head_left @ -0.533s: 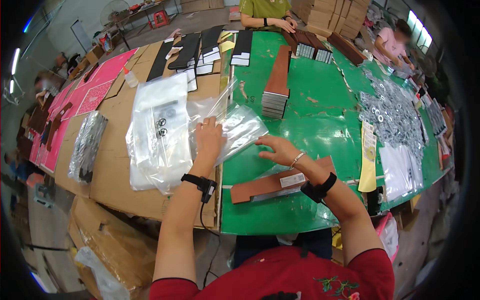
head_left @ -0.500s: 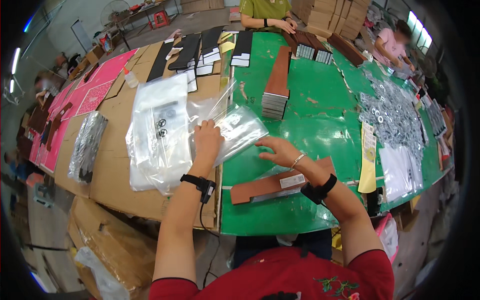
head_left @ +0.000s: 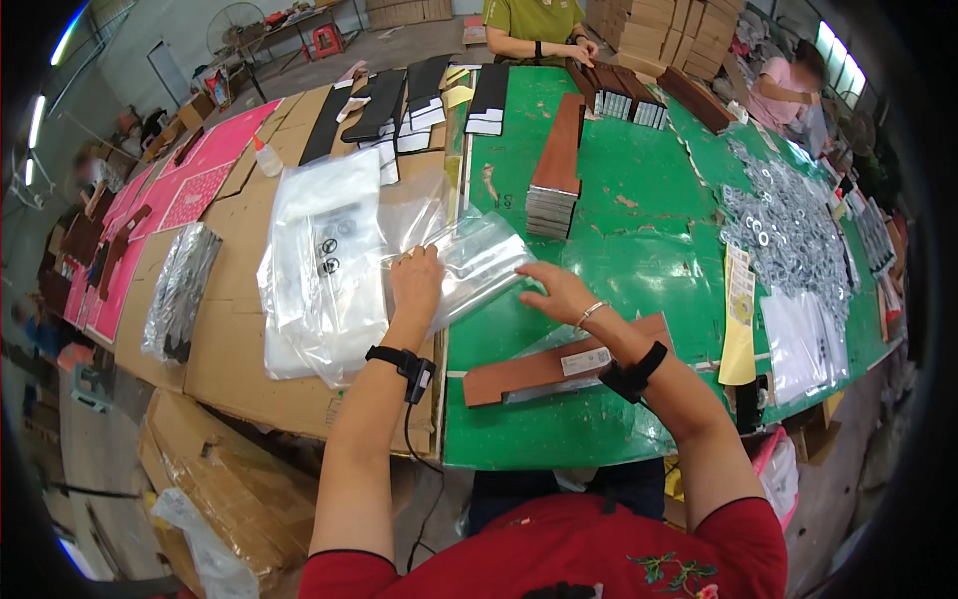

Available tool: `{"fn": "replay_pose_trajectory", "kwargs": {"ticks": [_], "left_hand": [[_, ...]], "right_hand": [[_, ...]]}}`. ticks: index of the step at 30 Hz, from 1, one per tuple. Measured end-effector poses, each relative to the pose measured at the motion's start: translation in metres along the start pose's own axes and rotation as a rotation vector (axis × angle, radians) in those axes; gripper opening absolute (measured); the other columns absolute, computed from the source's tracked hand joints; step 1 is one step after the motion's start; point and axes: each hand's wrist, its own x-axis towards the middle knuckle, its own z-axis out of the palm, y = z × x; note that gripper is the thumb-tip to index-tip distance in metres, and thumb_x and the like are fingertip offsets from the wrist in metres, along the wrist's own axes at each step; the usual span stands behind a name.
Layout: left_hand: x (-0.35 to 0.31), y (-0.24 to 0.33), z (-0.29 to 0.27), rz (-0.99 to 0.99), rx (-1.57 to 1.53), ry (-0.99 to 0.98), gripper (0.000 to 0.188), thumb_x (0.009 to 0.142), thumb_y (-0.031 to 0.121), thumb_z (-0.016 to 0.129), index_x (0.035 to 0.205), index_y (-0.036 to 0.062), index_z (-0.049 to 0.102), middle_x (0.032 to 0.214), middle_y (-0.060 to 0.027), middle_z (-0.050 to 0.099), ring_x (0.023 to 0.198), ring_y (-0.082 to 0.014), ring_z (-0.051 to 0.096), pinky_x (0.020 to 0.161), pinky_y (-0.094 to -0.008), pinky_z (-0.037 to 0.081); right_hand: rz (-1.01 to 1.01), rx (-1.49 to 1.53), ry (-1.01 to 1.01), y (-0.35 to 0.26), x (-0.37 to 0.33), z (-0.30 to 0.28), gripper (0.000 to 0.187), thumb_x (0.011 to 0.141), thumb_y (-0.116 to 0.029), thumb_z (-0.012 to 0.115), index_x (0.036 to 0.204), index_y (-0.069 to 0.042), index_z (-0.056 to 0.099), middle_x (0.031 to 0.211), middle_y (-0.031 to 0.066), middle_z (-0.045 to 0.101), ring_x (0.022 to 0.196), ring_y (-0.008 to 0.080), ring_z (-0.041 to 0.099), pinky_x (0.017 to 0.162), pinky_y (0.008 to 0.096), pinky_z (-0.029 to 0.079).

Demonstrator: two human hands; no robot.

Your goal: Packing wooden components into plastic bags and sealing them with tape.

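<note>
A clear plastic bag [head_left: 484, 262] stretches from the cardboard-covered side onto the green tabletop. My left hand [head_left: 416, 285] presses on its left part, fingers bent and close together, gripping the film. At the bag's right edge is my right hand [head_left: 561, 297], its index fingertip at the film and its thumb held apart. A stack of clear bags [head_left: 319, 290] with dark printed marks lies left of my left hand. Below my right hand, a reddish-brown wooden piece [head_left: 519, 379] with a white label [head_left: 586, 360] rests partly over clear film.
Brown pieces [head_left: 555, 160] are stacked ahead on the green table. Metal rings [head_left: 773, 215] in small bags heap up at right, near a yellow strip [head_left: 736, 329] and white bags [head_left: 803, 339]. A silvery wrapped bundle [head_left: 180, 290] lies left. A co-worker [head_left: 534, 35] stands opposite.
My right hand has shifted slightly up and right along the bag's edge. The bag lies flatter, its raised upper flap lowered. My left hand stays on the film.
</note>
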Motion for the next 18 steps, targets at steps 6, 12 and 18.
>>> {"fn": "replay_pose_trajectory", "kwargs": {"ticks": [6,12,18], "left_hand": [[-0.006,0.015,-0.02,0.014,-0.088,-0.015,0.038,0.081,0.03,0.07,0.114,0.0113,0.067,0.113,-0.0091,0.065,0.106,-0.0274,0.062,0.084,-0.0411,0.051],[-0.008,0.01,-0.01,0.102,-0.133,-0.001,0.033,0.087,0.03,0.067,0.116,0.0151,0.069,0.108,-0.0059,0.068,0.103,-0.0274,0.063,0.083,-0.0406,0.052],[0.015,0.003,-0.034,-0.118,-0.346,0.079,0.031,0.087,0.036,0.069,0.105,0.0115,0.072,0.102,-0.0066,0.07,0.094,-0.0298,0.066,0.079,-0.0423,0.052]], "right_hand": [[0.132,-0.193,0.3,0.029,0.039,0.007,0.06,0.081,-0.03,0.073,0.129,0.001,0.057,0.128,0.0195,0.06,0.121,0.0351,0.055,0.098,0.0439,0.047],[0.36,-0.116,0.192,0.023,0.054,-0.001,0.054,0.072,-0.029,0.078,0.118,-0.004,0.064,0.105,0.0154,0.07,0.101,0.034,0.066,0.087,0.0448,0.052],[0.31,-0.132,0.085,0.033,0.039,-0.011,0.04,0.07,-0.028,0.078,0.104,-0.008,0.069,0.093,0.0138,0.072,0.091,0.0332,0.069,0.081,0.0427,0.054]]}}
